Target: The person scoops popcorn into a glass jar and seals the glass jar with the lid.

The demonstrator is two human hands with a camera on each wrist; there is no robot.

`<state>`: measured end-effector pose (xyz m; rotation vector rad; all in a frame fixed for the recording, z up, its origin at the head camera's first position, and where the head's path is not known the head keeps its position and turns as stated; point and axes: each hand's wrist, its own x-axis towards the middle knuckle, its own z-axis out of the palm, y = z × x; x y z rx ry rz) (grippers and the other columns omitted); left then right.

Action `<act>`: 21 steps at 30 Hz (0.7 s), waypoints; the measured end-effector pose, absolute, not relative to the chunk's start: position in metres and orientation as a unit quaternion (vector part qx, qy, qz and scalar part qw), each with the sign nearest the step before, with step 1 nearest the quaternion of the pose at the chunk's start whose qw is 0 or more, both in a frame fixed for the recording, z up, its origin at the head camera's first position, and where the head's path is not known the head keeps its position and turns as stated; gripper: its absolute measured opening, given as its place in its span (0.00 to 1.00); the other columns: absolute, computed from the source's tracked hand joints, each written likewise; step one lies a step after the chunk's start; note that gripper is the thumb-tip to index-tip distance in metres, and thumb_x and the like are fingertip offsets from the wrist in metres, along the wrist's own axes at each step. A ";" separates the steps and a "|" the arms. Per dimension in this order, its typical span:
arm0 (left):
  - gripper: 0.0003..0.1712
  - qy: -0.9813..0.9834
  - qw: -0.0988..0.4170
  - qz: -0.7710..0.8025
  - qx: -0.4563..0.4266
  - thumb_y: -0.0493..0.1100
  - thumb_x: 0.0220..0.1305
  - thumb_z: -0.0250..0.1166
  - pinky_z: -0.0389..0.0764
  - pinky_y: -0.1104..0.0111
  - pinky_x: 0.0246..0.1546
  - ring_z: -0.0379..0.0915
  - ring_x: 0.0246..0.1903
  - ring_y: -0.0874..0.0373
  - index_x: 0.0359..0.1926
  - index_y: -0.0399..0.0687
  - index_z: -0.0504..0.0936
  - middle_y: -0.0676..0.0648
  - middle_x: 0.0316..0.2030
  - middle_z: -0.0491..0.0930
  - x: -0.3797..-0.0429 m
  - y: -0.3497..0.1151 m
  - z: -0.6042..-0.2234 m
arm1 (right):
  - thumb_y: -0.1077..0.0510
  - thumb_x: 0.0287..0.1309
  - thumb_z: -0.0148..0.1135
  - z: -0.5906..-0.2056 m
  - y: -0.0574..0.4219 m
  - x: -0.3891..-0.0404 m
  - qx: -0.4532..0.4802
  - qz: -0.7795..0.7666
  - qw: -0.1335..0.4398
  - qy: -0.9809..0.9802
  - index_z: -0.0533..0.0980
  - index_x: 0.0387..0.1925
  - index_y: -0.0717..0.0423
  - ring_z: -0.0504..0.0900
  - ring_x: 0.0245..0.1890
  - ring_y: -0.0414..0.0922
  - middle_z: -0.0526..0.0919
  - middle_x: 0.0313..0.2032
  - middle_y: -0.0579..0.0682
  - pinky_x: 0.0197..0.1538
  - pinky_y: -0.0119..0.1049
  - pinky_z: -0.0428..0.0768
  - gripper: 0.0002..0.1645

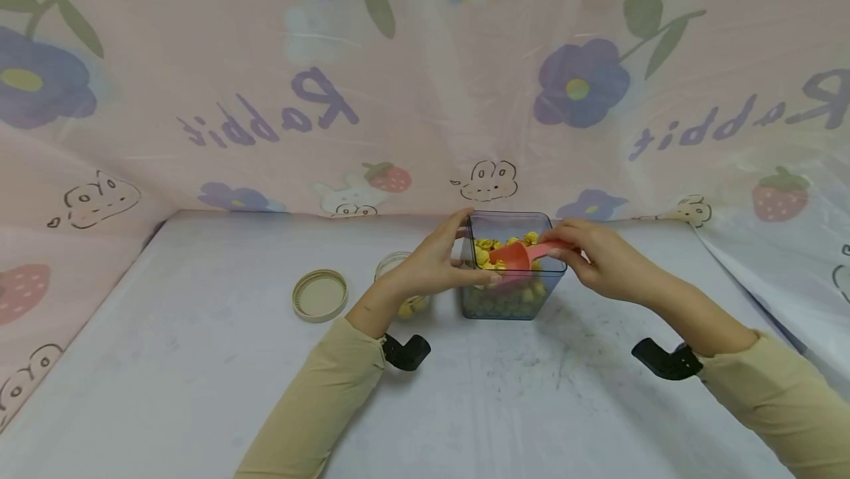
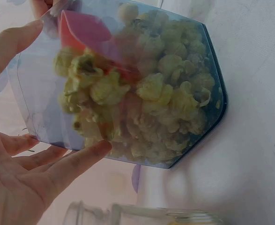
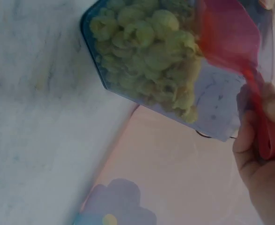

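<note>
A clear, blue-tinted square container (image 1: 508,224) stands upright, part full of yellow popcorn (image 2: 174,65). My left hand (image 1: 428,261) steadies it from the left, thumb along the near wall and fingers spread over the side. A pink-red scoop (image 1: 513,256) dips inside the container, its bowl down among the popcorn. My right hand (image 1: 607,259) pinches the scoop's handle (image 3: 267,133) between thumb and fingers at the container's right rim. In the right wrist view the scoop's bowl shows through the clear wall above part of the popcorn.
Left of the container is a glass jar (image 1: 413,308) with some yellow popcorn at its bottom, partly hidden under my left wrist. A round beige lid (image 1: 320,295) lies farther left on the white tabletop (image 1: 219,361). A printed pink curtain (image 1: 425,117) hangs behind.
</note>
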<state>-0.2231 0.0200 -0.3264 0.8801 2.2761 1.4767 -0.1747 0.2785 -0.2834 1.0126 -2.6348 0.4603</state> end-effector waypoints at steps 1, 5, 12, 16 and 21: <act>0.60 0.790 0.145 0.512 0.305 0.46 0.53 0.74 0.76 0.58 0.57 0.52 0.71 0.51 0.75 0.51 0.42 0.48 0.74 0.45 -0.223 0.020 -0.326 | 0.70 0.53 0.65 -0.285 0.278 -0.175 0.346 0.168 0.138 -0.913 0.79 0.42 0.60 0.69 0.27 0.35 0.79 0.34 0.46 0.28 0.30 0.72 0.13; 0.60 0.787 0.150 0.517 0.300 0.46 0.53 0.74 0.76 0.58 0.58 0.52 0.71 0.51 0.75 0.52 0.42 0.49 0.74 0.46 -0.223 0.020 -0.326 | 0.70 0.55 0.63 -0.289 0.277 -0.173 0.331 0.199 0.131 -0.913 0.79 0.43 0.60 0.72 0.29 0.35 0.80 0.33 0.45 0.30 0.29 0.74 0.13; 0.61 0.794 0.150 0.514 0.290 0.49 0.52 0.75 0.77 0.57 0.57 0.52 0.71 0.52 0.75 0.54 0.42 0.51 0.74 0.46 -0.223 0.020 -0.326 | 0.69 0.56 0.63 -0.292 0.277 -0.171 0.315 0.222 0.140 -0.912 0.79 0.43 0.60 0.69 0.28 0.35 0.79 0.33 0.46 0.28 0.28 0.71 0.12; 0.61 0.796 0.149 0.511 0.289 0.50 0.51 0.75 0.77 0.58 0.56 0.52 0.71 0.52 0.75 0.54 0.42 0.51 0.74 0.46 -0.223 0.020 -0.327 | 0.69 0.56 0.63 -0.294 0.278 -0.170 0.308 0.222 0.145 -0.914 0.79 0.44 0.60 0.70 0.29 0.36 0.80 0.34 0.46 0.29 0.29 0.73 0.13; 0.61 0.795 0.147 0.512 0.289 0.50 0.51 0.75 0.78 0.59 0.55 0.53 0.71 0.52 0.75 0.53 0.43 0.51 0.74 0.47 -0.223 0.020 -0.327 | 0.67 0.60 0.60 -0.294 0.279 -0.168 0.291 0.236 0.150 -0.915 0.79 0.45 0.58 0.73 0.30 0.36 0.81 0.34 0.46 0.30 0.29 0.73 0.11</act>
